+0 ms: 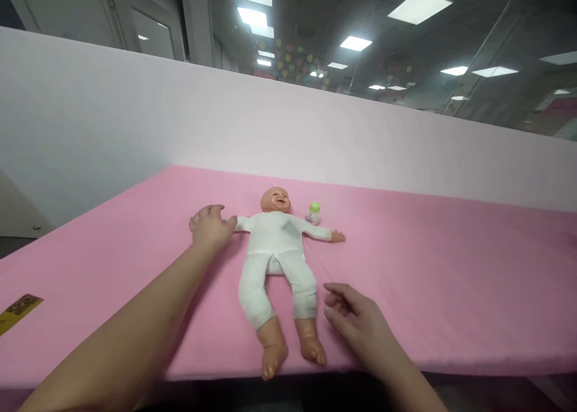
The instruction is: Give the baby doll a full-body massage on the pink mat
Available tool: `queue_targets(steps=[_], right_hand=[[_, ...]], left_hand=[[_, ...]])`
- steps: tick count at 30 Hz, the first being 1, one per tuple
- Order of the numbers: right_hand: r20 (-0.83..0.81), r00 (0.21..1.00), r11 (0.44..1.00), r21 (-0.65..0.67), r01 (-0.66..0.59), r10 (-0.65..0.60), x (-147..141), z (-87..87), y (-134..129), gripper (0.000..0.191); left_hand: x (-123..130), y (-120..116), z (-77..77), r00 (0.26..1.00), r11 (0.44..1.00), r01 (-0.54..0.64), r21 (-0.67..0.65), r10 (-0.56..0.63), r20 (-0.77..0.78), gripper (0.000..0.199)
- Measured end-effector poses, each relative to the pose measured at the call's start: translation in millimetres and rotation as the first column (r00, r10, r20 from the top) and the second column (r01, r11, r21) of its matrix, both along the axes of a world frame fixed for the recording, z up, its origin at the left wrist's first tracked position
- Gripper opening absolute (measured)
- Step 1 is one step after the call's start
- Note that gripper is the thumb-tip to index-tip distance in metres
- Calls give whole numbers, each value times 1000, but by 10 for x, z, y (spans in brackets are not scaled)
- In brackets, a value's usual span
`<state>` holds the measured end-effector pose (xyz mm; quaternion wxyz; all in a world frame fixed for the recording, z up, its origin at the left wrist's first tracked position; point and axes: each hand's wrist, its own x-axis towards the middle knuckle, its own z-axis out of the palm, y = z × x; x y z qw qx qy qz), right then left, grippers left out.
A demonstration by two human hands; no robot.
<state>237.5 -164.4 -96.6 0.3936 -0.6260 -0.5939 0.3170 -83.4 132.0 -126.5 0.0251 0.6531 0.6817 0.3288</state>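
Observation:
A baby doll (pixel 277 235) in white clothes lies on its back on the pink padded surface (pixel 428 268), arms spread and feet toward me. My left hand (pixel 213 224) is at the end of the doll's arm on the left and covers the doll's hand there; its fingers are apart, and whether it grips anything is hidden. To the right of the doll's lower legs is my right hand (pixel 354 316), fingers loosely curled and apart, holding nothing. A small jar (pixel 313 213) with a green lid stands beside the doll's head, above the outstretched arm on the right.
Behind the pink surface runs a white wall panel (pixel 315 136), with glass above it. A yellow and black label (pixel 20 313) lies at the left edge. The front edge of the surface is just below the doll's feet.

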Motion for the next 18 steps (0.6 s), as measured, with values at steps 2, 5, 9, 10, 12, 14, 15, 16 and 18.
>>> queue_targets(steps=[2, 5, 9, 10, 12, 14, 15, 16, 18], right_hand=[[-87, 996, 1000, -29, 3, -6, -2, 59, 215, 42], [-209, 978, 998, -69, -6, -8, -11, 69, 604, 51], [-520, 854, 973, -192, -130, 11, -28, -15, 1204, 40], [-586, 810, 967, -192, -167, 24, -38, -38, 1353, 35], [-704, 707, 966, -226, -124, -74, -70, -83, 1630, 30], [-770, 616, 965, -256, -63, -164, -119, -128, 1853, 24], [-787, 589, 964, -260, -46, -184, -147, -153, 1937, 22], [-800, 570, 965, -259, -44, -188, -175, -180, 2000, 21], [-835, 523, 969, -239, -64, -171, -225, -238, 2073, 23]], left_hand=[[202, -106, 90, 990, 989, 142, 50, -143, 15, 58], [540, -171, 193, 937, 938, 347, -28, -345, 60, 59], [949, -68, 227, 895, 890, 428, -159, -393, 210, 61], [1029, -31, 213, 896, 895, 415, -163, -371, 242, 63], [1150, 31, 158, 903, 914, 375, -154, -323, 283, 69], [1216, 69, 81, 907, 926, 352, -139, -301, 295, 75], [1230, 80, 41, 909, 929, 346, -130, -298, 292, 77], [1234, 88, 6, 911, 931, 344, -123, -299, 285, 79], [1223, 99, -43, 910, 927, 354, -124, -310, 276, 80]])
